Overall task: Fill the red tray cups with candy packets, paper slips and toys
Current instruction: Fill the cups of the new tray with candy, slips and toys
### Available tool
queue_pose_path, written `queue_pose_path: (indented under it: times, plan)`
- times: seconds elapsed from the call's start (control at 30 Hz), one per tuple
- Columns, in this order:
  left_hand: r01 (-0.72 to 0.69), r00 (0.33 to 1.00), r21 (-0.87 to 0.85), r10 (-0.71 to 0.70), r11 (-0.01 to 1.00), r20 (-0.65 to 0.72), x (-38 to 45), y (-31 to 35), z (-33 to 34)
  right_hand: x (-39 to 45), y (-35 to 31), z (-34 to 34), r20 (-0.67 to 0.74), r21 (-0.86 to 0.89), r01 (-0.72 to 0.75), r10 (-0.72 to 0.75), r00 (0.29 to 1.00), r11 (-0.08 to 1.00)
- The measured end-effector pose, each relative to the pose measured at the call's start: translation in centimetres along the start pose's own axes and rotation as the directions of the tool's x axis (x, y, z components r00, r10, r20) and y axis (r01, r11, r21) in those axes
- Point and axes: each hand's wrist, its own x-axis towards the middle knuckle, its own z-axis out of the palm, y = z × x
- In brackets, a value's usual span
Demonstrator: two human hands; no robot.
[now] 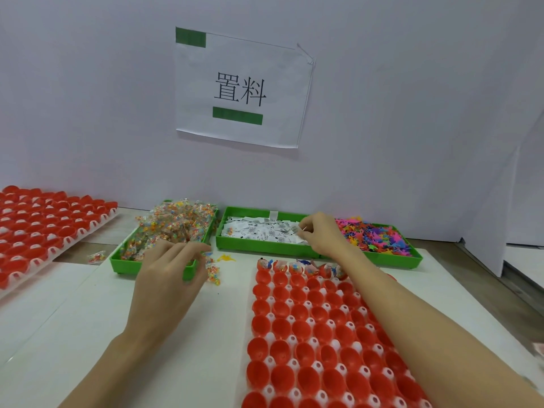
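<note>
Pinching candy packets (212, 267) in left hand (169, 272), right hand (322, 232) picking paper slips (265, 229)

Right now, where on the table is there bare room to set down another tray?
The white table is bare near the front left, between the left hand and the stacked red trays. It is crowded across the back, with three green bins side by side, and on the right under the red cup tray.
</note>
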Motion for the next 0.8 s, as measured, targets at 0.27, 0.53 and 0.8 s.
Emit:
queue_pose_path:
  times: [0.27,0.53,0.8]
  plan:
    - [0.013,1.000,-0.037,-0.013,0.999,0.010,0.0,0.1,0.1,-0.3,0.7,0.5,-0.056,0.085,-0.011,0.016,0.998,0.996]
    - [0.293,0.956,-0.414,-0.261,0.862,0.134,0.4,2.2,-0.3,-3.5,0.4,-2.0,-0.076,0.417,-0.005,0.041,0.996,0.909]
    - [0.471,0.878,-0.671,-0.238,0.572,0.415,0.3,8.2,-1.5,-13.7,-3.2,-5.5,0.063,0.647,0.054,-0.124,0.990,0.760]
